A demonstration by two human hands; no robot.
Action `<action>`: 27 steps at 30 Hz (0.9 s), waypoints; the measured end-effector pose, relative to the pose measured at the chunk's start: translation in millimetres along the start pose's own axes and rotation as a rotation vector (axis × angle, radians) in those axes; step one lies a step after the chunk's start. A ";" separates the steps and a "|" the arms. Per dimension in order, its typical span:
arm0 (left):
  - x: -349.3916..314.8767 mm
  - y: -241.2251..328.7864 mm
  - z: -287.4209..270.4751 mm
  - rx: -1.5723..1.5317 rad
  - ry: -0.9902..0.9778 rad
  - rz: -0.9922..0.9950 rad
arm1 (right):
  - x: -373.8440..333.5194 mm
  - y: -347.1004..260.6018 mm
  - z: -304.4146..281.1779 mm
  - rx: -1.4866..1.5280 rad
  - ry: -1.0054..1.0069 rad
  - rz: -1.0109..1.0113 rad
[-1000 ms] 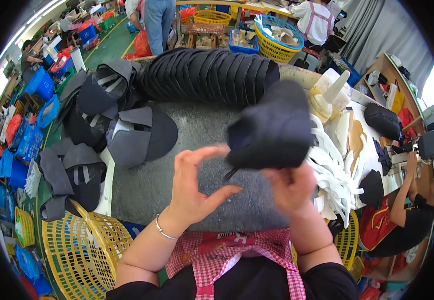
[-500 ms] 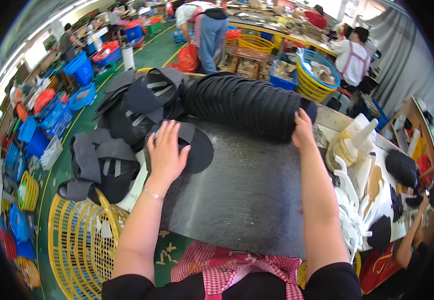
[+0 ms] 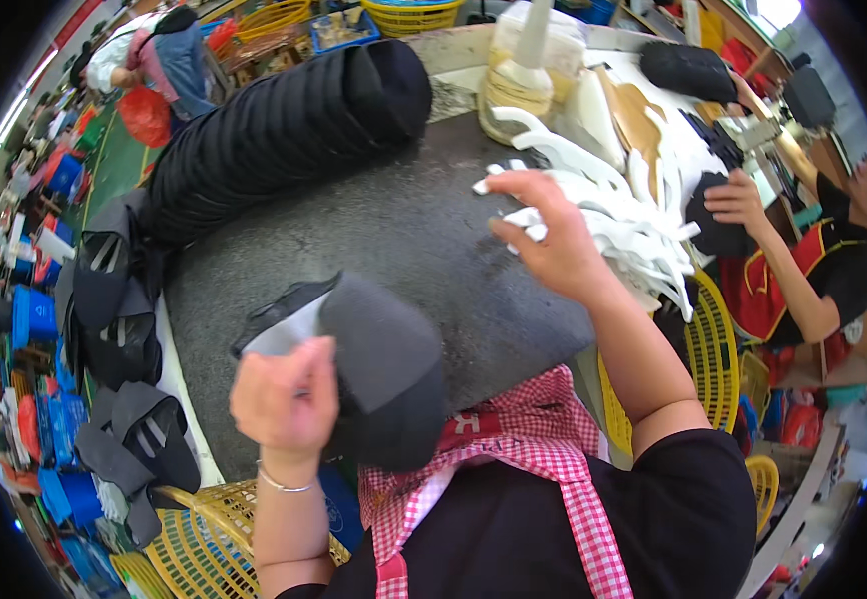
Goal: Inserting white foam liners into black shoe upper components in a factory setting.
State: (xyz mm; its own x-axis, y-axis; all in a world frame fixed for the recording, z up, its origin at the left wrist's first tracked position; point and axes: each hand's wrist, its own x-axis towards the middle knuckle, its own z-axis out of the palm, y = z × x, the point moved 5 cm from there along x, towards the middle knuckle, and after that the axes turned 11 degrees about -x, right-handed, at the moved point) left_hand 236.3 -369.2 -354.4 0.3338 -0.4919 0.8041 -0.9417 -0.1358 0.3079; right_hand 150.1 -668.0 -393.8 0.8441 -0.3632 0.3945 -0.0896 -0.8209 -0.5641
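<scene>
My left hand [image 3: 284, 394] is closed on the edge of a black cap [image 3: 383, 349] with a grey foam panel and a pale strip inside. The cap is tilted over the near left of the dark work board [image 3: 513, 319], its brim toward my apron. Farther right my right hand [image 3: 553, 235] is open, thumb and forefinger apart, at the left side of a heap of curved white strips [image 3: 633, 215]. Its fingertips are beside the strip ends; whether they touch one I cannot tell. A long row of nested black caps [image 3: 284, 130] lies across the board's far side.
More black caps [image 3: 114, 270] hang over the board's left edge. A glue-stained pot [image 3: 518, 90] stands beyond the strips. Yellow baskets [image 3: 708, 349] stand below. At the right a co-worker's hand [image 3: 738, 200] holds a black piece. Another person [image 3: 164, 60] bends at far left.
My view has turned right. The left hand has brought a cap off the pile toward me. My right hand has left the end of the nested row and reached the white strips.
</scene>
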 end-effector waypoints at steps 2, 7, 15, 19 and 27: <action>-0.3 26.8 31.3 -0.077 -0.081 0.144 | -14.9 16.5 -34.0 -0.209 0.203 0.049; -12.4 41.0 108.2 -0.130 -0.374 -0.010 | -44.1 61.1 -84.5 -0.574 0.116 0.156; 28.3 92.5 149.2 -0.261 -0.567 0.032 | -31.6 84.7 -65.6 -0.645 0.099 -0.018; 29.9 101.7 227.6 -0.157 -0.750 0.086 | -3.1 84.1 -52.5 -0.667 -0.134 -0.172; 10.6 99.9 267.4 -0.105 -0.868 -0.057 | 38.3 152.0 -69.5 -0.040 0.141 0.275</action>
State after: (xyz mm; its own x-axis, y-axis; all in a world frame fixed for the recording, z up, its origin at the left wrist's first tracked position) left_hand 134.5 -617.9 -451.0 0.1900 -0.9734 0.1280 -0.9016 -0.1214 0.4152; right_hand 132.0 -837.3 -414.0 0.7038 -0.6292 0.3297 -0.3273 -0.6992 -0.6356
